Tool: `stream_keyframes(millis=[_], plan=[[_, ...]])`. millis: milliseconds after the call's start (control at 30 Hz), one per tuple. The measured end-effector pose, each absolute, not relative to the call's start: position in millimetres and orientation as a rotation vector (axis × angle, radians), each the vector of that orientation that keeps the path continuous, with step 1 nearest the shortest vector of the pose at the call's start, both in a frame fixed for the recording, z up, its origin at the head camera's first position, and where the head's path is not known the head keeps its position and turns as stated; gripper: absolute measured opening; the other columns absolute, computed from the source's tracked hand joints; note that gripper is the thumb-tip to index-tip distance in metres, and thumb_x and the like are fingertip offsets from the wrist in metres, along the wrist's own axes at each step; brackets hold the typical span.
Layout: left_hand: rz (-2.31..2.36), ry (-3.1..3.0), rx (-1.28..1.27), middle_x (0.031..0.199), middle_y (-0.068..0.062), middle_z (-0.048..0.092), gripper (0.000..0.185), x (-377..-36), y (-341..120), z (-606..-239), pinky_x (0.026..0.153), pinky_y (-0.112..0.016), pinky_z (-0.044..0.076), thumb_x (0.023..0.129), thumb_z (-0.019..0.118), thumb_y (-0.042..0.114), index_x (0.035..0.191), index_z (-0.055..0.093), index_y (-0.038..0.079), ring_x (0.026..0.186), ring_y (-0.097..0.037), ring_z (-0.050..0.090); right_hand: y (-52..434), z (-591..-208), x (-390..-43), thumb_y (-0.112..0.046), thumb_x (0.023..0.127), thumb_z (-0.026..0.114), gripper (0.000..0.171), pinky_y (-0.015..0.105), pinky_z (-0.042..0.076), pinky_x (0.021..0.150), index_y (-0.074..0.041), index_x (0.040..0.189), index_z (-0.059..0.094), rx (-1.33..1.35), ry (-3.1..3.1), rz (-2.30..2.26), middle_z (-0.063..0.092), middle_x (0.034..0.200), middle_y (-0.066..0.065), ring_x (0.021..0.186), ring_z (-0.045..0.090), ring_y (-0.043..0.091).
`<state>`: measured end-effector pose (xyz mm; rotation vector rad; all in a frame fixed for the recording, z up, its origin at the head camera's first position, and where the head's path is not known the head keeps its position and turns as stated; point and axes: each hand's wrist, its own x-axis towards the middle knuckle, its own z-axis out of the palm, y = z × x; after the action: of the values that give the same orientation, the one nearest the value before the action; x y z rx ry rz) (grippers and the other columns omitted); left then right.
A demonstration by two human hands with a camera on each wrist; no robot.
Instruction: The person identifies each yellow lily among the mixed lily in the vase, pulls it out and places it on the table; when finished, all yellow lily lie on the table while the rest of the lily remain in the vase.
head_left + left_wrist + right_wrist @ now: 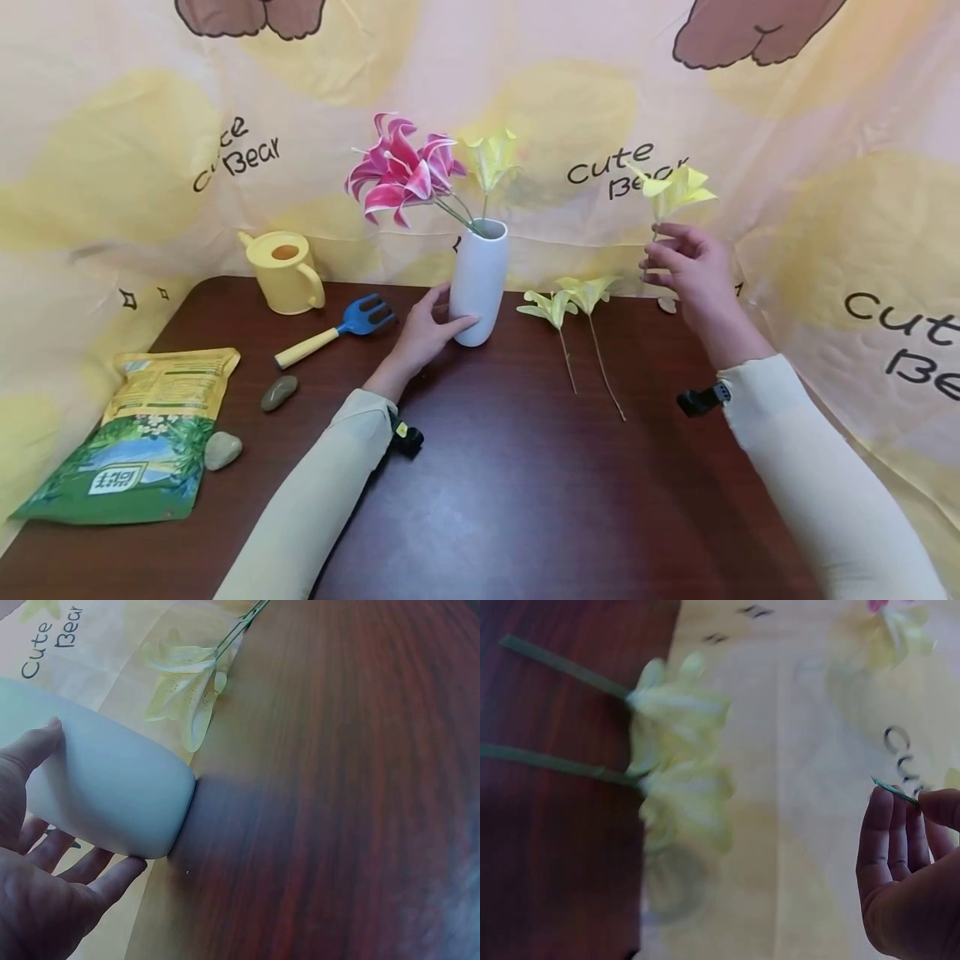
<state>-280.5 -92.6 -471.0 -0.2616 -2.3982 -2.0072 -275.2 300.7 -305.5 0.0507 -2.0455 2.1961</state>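
My left hand (426, 335) holds a tall white vase (478, 283) low down, thumb on the near side and fingers round the left. Pink lilies (405, 171) lean left out of its mouth, beside one yellow lily (491, 158). Up at the right, my right hand (696, 271) pinches the stem of another yellow lily (678, 193), bloom upward. The right wrist view shows the short green end of that stem (894, 790) between thumb and fingers. Two more yellow lilies, a left one (552, 308) and a right one (588, 293), lie on the table between vase and right hand.
On the left stand a yellow watering can (279, 275), a blue hand fork (337, 331) with a yellow handle, a dark stone (279, 392), a pale stone (222, 451) and a green-yellow bag (142, 450). A printed cloth (570, 108) hangs behind the brown table (480, 500).
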Motion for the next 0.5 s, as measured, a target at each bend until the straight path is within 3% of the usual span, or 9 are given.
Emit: stream_keyframes(millis=[200,333,500], plan=[[-2.006,-2.416,-0.234,0.164,-0.008,0.059,0.083,-279,-93,-470,0.125,-0.063,0.05,0.097,0.089,0.046,0.167,0.05,0.024,0.151,-0.034,0.058,335,-333,-271,0.0,0.107,0.071,0.02,0.023,0.066,0.066,-0.019,0.111,0.075,-0.006,-2.179,2.138,0.078,0.089,-0.008,0.076,0.08,0.008],[-2.0,-2.42,-0.242,0.165,-0.009,0.058,0.083,-279,-92,-469,0.125,-0.063,0.05,0.097,0.089,0.047,0.167,0.049,0.023,0.151,-0.035,0.058,357,-354,-267,-0.005,0.107,0.073,0.016,0.021,0.064,0.065,-0.021,0.111,0.073,-0.097,-2.305,2.043,0.08,0.088,-0.013,0.074,0.079,0.004],[-1.999,-2.412,-0.248,0.164,-0.009,0.059,0.082,-279,-92,-468,0.125,-0.062,0.05,0.097,0.089,0.044,0.166,0.05,0.023,0.151,-0.034,0.059,376,-381,-265,-0.006,0.108,0.073,0.015,0.027,0.067,0.066,-0.018,0.115,0.07,-0.155,-2.372,2.05,0.081,0.088,-0.012,0.073,0.079,0.007]])
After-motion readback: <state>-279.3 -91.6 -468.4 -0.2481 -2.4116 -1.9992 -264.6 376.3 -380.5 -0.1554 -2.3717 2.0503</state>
